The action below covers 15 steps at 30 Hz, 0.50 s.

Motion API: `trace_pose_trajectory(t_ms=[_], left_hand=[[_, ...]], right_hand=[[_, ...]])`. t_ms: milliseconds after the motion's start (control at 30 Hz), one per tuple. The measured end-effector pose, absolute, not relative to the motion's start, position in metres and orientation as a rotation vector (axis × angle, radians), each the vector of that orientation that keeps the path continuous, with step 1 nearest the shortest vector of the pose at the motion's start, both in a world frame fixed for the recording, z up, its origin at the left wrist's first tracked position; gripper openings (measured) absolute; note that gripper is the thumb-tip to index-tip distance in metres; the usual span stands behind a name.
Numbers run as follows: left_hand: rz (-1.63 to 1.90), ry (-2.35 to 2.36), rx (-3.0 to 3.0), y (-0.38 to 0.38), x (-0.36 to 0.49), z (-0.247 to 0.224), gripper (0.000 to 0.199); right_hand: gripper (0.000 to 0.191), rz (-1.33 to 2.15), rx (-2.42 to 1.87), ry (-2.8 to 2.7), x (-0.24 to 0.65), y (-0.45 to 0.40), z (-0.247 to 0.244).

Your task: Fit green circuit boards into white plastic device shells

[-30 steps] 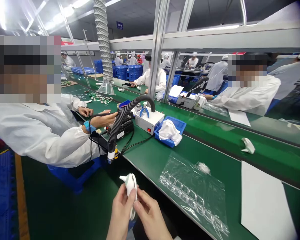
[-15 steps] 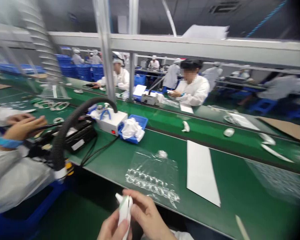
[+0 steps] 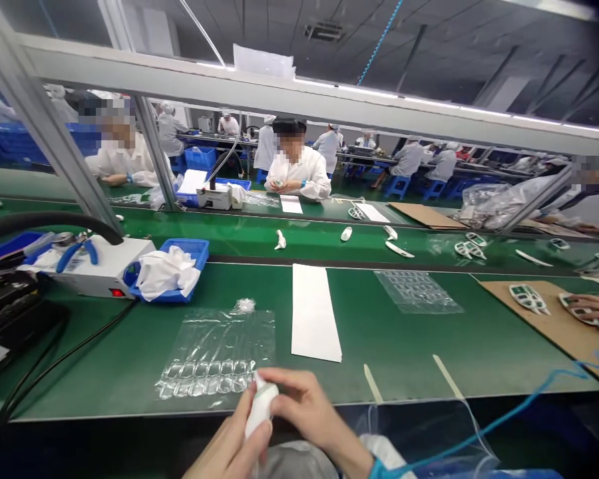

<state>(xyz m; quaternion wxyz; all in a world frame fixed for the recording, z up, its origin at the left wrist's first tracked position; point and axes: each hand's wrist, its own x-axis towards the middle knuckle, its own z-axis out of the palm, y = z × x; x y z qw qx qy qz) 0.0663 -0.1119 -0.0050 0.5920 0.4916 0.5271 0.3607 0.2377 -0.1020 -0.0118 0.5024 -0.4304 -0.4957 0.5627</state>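
Observation:
Just over the front edge of the green bench, my left hand (image 3: 234, 432) has its fingers wrapped round the lower part of a white plastic housing (image 3: 260, 409), pointed at its top end like an ear thermometer. My right hand (image 3: 307, 406) pinches the upper part with thumb and forefinger. Behind my hands lies a clear plastic bag (image 3: 229, 332) with rows of clear rounded pieces (image 3: 207, 376) at its near side. A white sheet of paper (image 3: 313, 316) rests to the right of it. A blue strap (image 3: 377, 468) circles my right wrist.
At left, a white box (image 3: 112, 266) with blue pliers stands beside a blue tray (image 3: 197, 249) of white cloths. White parts (image 3: 347, 233) lie along the green belt. A co-worker's hand (image 3: 592, 309) touches parts on cardboard at right. A blue cord (image 3: 509, 416) crosses the lower right.
My view has swung to the right, so the bench items appear further left and the cardboard at right has come in. Both hands still hold the housing, turned somewhat.

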Motion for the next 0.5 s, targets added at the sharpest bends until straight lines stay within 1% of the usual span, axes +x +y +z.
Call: trace_pose_trajectory(t_ms=[67,100,133,200,267,400,500], left_hand=[[0.696,1.065,1.162,-0.086,0.082,0.002,0.043],[0.662,0.997,1.148,-0.071,0.092,0.004,0.044],[0.663,0.957,1.137,-0.057,0.102,0.005,0.046],[0.718,0.97,1.135,-0.029,0.126,0.001,0.047],[0.742,0.979,1.142,-0.006,0.15,-0.009,0.048],[0.765,1.004,1.183,0.019,0.187,-0.034,0.05],[0.761,1.026,1.163,0.025,0.198,-0.042,0.053]], right_hand=[[0.023,0.977,-1.281,-1.443,0.286,-0.082,-0.016],[0.021,0.802,-1.365,-1.521,0.308,-0.072,-0.021],[0.021,0.702,-1.438,-1.582,0.328,-0.063,-0.026],[0.019,0.648,-1.502,-1.635,0.354,-0.05,-0.039],[0.015,0.677,-1.524,-1.656,0.363,-0.042,-0.048],[0.012,0.693,-1.567,-1.661,0.355,-0.04,-0.053],[0.013,0.677,-1.602,-1.626,0.349,-0.041,-0.051]])
